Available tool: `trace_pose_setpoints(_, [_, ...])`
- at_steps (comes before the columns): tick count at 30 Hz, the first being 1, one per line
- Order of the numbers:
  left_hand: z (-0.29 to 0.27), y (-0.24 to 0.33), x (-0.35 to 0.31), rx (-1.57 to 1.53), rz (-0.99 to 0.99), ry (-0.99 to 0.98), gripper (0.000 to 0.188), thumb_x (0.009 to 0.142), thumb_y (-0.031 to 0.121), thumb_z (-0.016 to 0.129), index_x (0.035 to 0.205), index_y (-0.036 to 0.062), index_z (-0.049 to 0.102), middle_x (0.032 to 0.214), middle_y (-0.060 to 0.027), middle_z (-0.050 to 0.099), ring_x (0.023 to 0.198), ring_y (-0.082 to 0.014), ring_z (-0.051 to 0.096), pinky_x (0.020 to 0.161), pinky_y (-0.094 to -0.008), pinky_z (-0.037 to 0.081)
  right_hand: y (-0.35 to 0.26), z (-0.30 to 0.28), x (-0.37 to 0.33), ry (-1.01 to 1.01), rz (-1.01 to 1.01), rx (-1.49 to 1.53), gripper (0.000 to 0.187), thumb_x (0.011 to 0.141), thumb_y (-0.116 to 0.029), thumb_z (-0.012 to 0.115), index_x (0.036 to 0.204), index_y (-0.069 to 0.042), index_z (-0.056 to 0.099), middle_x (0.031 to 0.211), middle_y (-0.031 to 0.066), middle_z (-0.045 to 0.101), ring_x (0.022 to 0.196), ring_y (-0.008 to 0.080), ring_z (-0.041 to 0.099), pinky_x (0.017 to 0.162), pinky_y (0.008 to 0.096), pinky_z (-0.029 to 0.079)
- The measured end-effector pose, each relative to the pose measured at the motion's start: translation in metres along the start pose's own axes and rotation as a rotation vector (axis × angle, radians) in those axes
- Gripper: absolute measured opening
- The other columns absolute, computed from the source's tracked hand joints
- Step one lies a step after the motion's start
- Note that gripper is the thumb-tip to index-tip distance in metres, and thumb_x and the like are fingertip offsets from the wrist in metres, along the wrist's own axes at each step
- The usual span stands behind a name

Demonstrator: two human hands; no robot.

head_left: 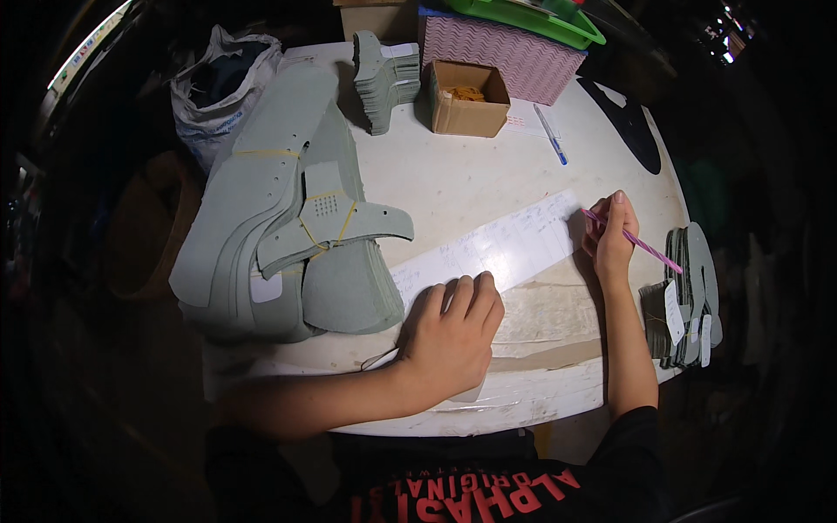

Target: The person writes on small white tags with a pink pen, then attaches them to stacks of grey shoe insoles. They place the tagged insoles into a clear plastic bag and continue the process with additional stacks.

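Observation:
My right hand (613,244) grips a pink-and-purple striped pen (656,254) at the right end of a long white paper strip (501,244) covered in handwriting. My left hand (453,336) rests palm down by the strip's lower left end, fingers slightly bent and apart. Under its palm a grey edge (471,394) peeps out, too hidden to name. Left of it lie stacked grey-green cut pieces (357,292), bundled with yellow rubber bands. A punched, curved piece (370,222) sits on top.
Another stack of cut pieces (384,83) stands at the back, beside an open cardboard box (471,113) of rubber bands. A blue-and-white pen (551,138), black piece (623,122) and pink woven basket (514,65) are behind. Tagged bundles (693,296) sit right; a white sack (196,113) stands left.

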State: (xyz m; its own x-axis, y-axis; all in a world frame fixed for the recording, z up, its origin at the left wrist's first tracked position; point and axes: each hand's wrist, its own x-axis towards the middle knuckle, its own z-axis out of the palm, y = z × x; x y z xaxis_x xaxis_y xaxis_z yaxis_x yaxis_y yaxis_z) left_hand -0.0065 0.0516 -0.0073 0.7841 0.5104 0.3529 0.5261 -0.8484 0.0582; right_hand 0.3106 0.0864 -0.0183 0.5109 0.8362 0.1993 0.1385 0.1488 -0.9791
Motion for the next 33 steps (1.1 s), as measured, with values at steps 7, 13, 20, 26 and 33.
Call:
trace_pose_setpoints(7, [0.001,-0.001,0.0,-0.008,0.004,-0.002,0.063,0.075,0.027,0.073,0.128,-0.0067,0.068,0.14,-0.0196,0.06,0.115,-0.032,0.056,0.092,-0.0422,0.047,0.001,-0.005,0.002,-0.001,-0.012,-0.05,0.049,0.119,-0.045,0.045,0.088,-0.008,0.056,0.063,0.0012,0.053,0.047,0.0076,0.042,0.04,0.0249,0.033])
trace_pose_setpoints(13, [0.004,0.0,-0.001,0.029,0.005,0.013,0.062,0.076,0.027,0.073,0.127,-0.0067,0.069,0.14,-0.0201,0.062,0.114,-0.0319,0.057,0.093,-0.0425,0.047,0.001,-0.01,0.004,0.041,-0.041,-0.022,0.05,0.118,-0.047,0.044,0.09,-0.008,0.057,0.064,0.0015,0.055,0.047,0.0074,0.042,0.04,0.0247,0.034])
trace_pose_setpoints(20, [0.004,0.0,-0.002,0.032,0.0,0.014,0.061,0.077,0.028,0.072,0.127,-0.0067,0.068,0.141,-0.0204,0.062,0.116,-0.032,0.057,0.093,-0.0431,0.047,0.002,-0.013,0.006,0.042,-0.037,0.019,0.049,0.118,-0.049,0.042,0.095,-0.008,0.054,0.067,0.0031,0.055,0.047,0.0088,0.044,0.039,0.025,0.034])
trace_pose_setpoints(26, [0.006,0.002,-0.003,0.053,-0.006,0.031,0.06,0.079,0.028,0.07,0.128,-0.0068,0.068,0.141,-0.0205,0.062,0.116,-0.0324,0.057,0.094,-0.0433,0.047,0.0,-0.014,0.005,0.043,-0.034,-0.002,0.048,0.119,-0.049,0.041,0.096,-0.008,0.054,0.07,0.0026,0.054,0.051,0.0084,0.045,0.042,0.0249,0.036])
trace_pose_setpoints(33, [0.007,0.003,-0.004,0.053,-0.016,0.044,0.059,0.081,0.027,0.068,0.129,-0.007,0.068,0.141,-0.0205,0.062,0.117,-0.0325,0.057,0.094,-0.0433,0.047,0.003,-0.015,0.006,0.04,-0.031,-0.013,0.048,0.119,-0.048,0.04,0.096,-0.008,0.054,0.07,0.0022,0.054,0.052,0.0084,0.046,0.043,0.0249,0.038])
